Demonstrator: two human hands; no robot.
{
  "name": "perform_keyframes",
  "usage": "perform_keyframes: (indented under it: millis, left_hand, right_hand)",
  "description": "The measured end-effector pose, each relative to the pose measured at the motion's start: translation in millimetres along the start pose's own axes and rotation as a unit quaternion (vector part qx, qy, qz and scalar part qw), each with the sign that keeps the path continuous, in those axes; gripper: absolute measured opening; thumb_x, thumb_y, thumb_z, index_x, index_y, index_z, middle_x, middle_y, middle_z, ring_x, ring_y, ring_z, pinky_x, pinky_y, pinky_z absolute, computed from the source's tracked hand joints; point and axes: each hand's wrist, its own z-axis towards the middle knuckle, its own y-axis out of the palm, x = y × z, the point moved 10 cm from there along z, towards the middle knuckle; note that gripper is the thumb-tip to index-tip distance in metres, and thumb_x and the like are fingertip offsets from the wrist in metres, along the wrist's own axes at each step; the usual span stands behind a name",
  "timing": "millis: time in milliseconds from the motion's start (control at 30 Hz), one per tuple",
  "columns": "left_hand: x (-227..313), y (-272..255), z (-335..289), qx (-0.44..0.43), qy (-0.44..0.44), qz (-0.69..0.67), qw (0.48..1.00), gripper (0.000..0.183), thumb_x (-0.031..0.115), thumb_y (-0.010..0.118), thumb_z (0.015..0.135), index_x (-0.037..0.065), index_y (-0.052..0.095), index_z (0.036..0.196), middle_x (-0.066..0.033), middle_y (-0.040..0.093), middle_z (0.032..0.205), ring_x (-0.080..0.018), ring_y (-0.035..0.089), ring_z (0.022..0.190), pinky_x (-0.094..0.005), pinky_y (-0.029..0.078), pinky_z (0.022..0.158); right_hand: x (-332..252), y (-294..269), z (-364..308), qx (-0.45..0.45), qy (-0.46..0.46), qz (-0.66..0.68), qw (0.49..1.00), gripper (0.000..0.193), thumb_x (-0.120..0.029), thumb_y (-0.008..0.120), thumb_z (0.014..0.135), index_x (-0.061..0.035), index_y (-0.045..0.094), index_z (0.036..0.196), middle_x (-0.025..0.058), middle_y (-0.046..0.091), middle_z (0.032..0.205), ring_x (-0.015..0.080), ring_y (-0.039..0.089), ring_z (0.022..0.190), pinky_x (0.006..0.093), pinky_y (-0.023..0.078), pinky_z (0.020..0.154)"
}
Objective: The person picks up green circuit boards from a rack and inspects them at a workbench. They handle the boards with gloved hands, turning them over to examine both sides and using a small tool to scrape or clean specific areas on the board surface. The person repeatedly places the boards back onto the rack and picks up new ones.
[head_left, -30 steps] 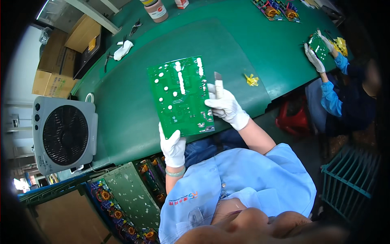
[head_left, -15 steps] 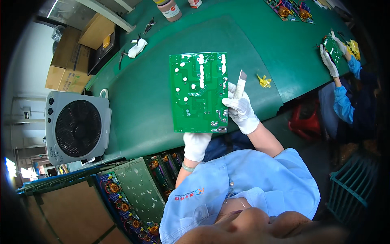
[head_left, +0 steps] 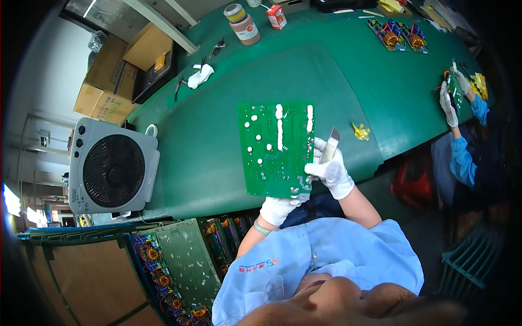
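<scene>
A green circuit board (head_left: 272, 171) is held up in front of me, its soldered side facing the camera and dotted with white blobs and stripes. My right hand (head_left: 333, 173), in a white glove, pinches the board's right edge. That same hand also holds a wrapped blade (head_left: 330, 145) with a bare metal tip pointing up. Under the board's lower edge is my gloved left hand (head_left: 277, 211); its fingers are mostly hidden behind the board, closed on its bottom edge.
A grey box fan (head_left: 114, 171) stands at left beside a cardboard carton (head_left: 106, 98). Yellow tape scraps (head_left: 360, 131) lie on the green mat. At the back are a bottle (head_left: 244, 30), a drink carton (head_left: 276, 18) and wound-coil boards (head_left: 396, 37). A co-worker's gloved hands (head_left: 449, 106) hold another board at right.
In the picture, the board and both my hands sit lower and slightly farther right; the whole scene has shifted that way too. The board's tilt has changed a little. My grip stays the same.
</scene>
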Motion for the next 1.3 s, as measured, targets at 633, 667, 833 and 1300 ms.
perform_keyframes:
  millis: [633,667,833,1300]
  left_hand:
    - [-2,-149,-63,0.294,0.138,0.036,0.945,0.046,0.017,0.06,0.094,0.006,0.047,0.137,-0.011,0.056,0.131,-0.0253,0.058,0.117,-0.0406,0.051,0.095]
    - [-18,-169,-69,0.31,0.132,-0.026,0.941,0.046,0.021,0.059,0.095,0.006,0.046,0.137,-0.0111,0.055,0.131,-0.026,0.058,0.117,-0.0418,0.052,0.095]
    - [144,-178,-106,0.488,0.061,-0.123,0.862,0.04,0.036,0.045,0.097,0.004,0.058,0.118,-0.0132,0.066,0.104,-0.0276,0.067,0.085,-0.0403,0.058,0.067]
    - [142,-202,-29,0.126,-0.117,-0.333,0.927,0.038,0.037,0.043,0.103,0.005,0.053,0.12,-0.0216,0.062,0.097,-0.0197,0.055,0.047,-0.0244,0.036,0.034]
  right_hand:
    - [0,29,19,-0.065,0.041,-0.236,0.969,0.041,-0.024,0.064,0.095,-0.0047,0.061,0.132,0.0035,0.071,0.108,0.0082,0.057,0.097,0.0224,0.045,0.085]
    - [0,18,17,-0.04,0.043,-0.256,0.965,0.039,-0.023,0.064,0.096,-0.0049,0.062,0.13,0.002,0.071,0.106,0.0073,0.056,0.094,0.0217,0.044,0.083]
    - [10,-17,4,0.016,0.064,-0.254,0.965,0.029,-0.014,0.062,0.095,-0.0047,0.067,0.122,-0.0021,0.069,0.09,0.0006,0.04,0.059,0.0173,0.032,0.054]
    - [11,-17,-4,0.045,0.077,-0.249,0.964,0.028,-0.014,0.064,0.094,-0.0025,0.067,0.12,0.0014,0.069,0.084,-0.0012,0.032,0.049,0.0169,0.023,0.045]
